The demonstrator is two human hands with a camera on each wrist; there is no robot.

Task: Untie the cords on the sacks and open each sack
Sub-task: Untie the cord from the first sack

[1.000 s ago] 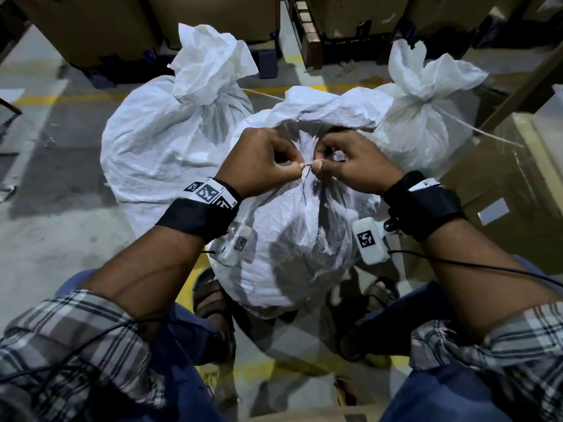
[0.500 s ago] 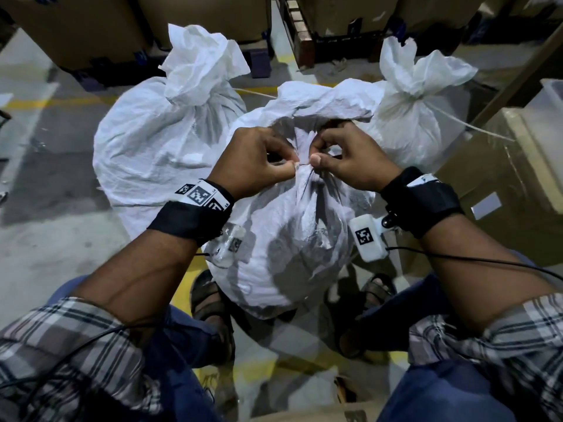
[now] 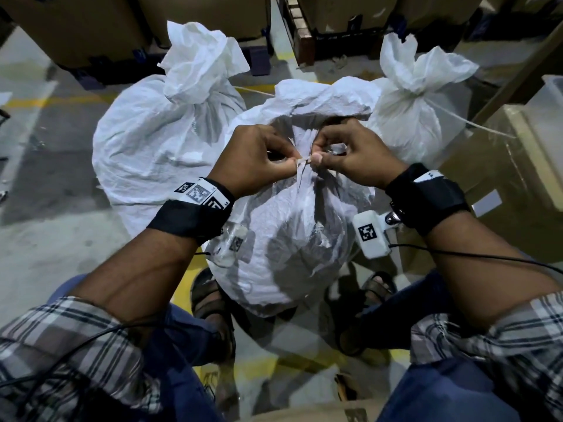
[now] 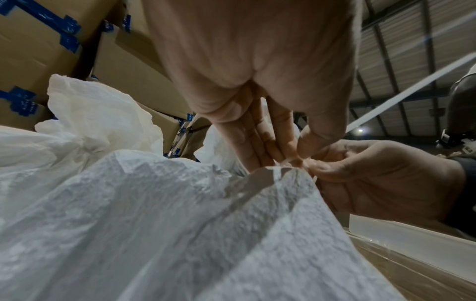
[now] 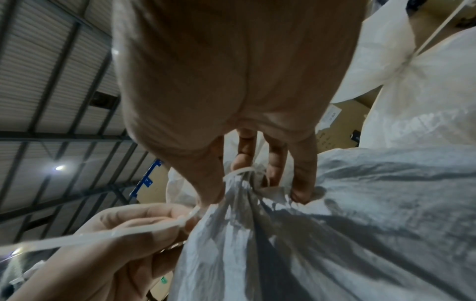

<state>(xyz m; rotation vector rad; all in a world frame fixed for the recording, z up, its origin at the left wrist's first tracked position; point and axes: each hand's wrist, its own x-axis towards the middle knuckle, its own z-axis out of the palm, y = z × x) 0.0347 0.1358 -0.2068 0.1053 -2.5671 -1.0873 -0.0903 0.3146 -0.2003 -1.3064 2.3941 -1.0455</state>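
A white woven sack [image 3: 283, 239] stands between my feet, its neck bunched and tied with a thin pale cord [image 3: 303, 161]. My left hand [image 3: 259, 161] and right hand [image 3: 350, 159] meet at the knot, each pinching the cord with thumb and fingertips. In the left wrist view my left fingers [image 4: 260, 140] press the cord [image 4: 279, 170] at the neck. From the right wrist, the cord [image 5: 239, 173] loops around the neck and a loose tail [image 5: 103, 236] runs through my left hand [image 5: 123, 240]. Two more tied sacks stand behind, left [image 3: 164, 138] and right [image 3: 417, 114].
Cardboard boxes [image 3: 76, 28] on pallets line the back. A wrapped carton [image 3: 511, 184] sits close on the right. The right sack's cord [image 3: 484, 127] trails toward that carton. Bare concrete floor [image 3: 45, 239] with yellow lines lies to the left.
Both hands stay at the knot; fingers have shifted slightly, pinching closer together on the cord. The sack's neck remains tied.
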